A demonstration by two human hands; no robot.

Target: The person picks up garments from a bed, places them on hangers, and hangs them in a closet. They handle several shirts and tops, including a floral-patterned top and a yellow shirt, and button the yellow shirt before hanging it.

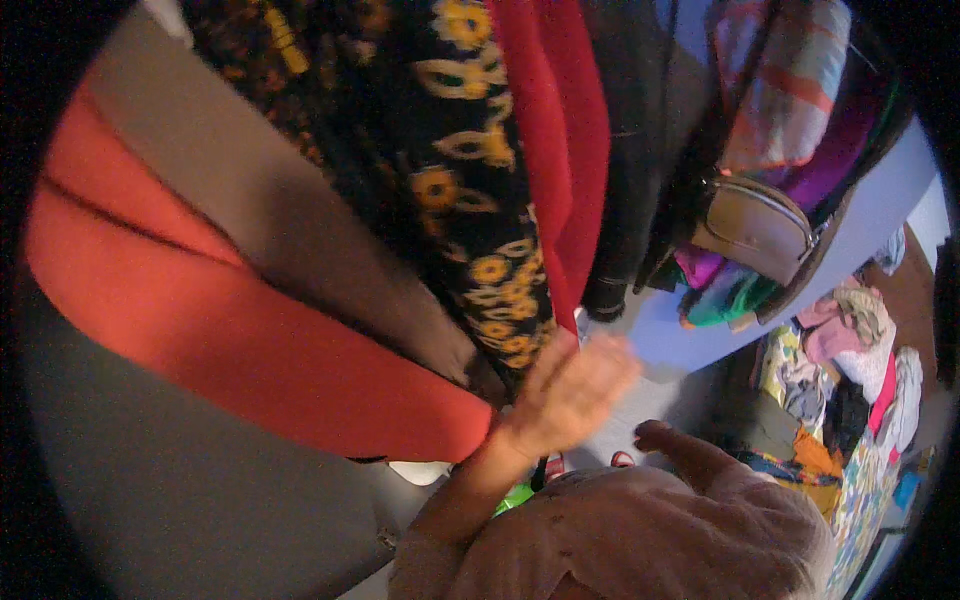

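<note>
My left hand (580,395) is raised against the lower end of a black garment with yellow flowers (490,270). A red garment (555,150) hangs right beside it, its lower tip close to my fingers. Those fingers are blurred and partly lost against the cloth, so their grip is unclear. My left forearm crosses in front of the end of an orange-red garment (260,350), and a brown garment (290,210) hangs between that and the floral one. Lower and to the right, my right hand (655,435) is held out from my body, small and dim, touching nothing visible.
Dark trousers or similar dark cloth (625,200) hang right of the red garment. Farther right are a small brown bag (755,230) and a plaid cloth (790,90). Piled clothes (850,350) lie at the far right on a patterned cover (860,520).
</note>
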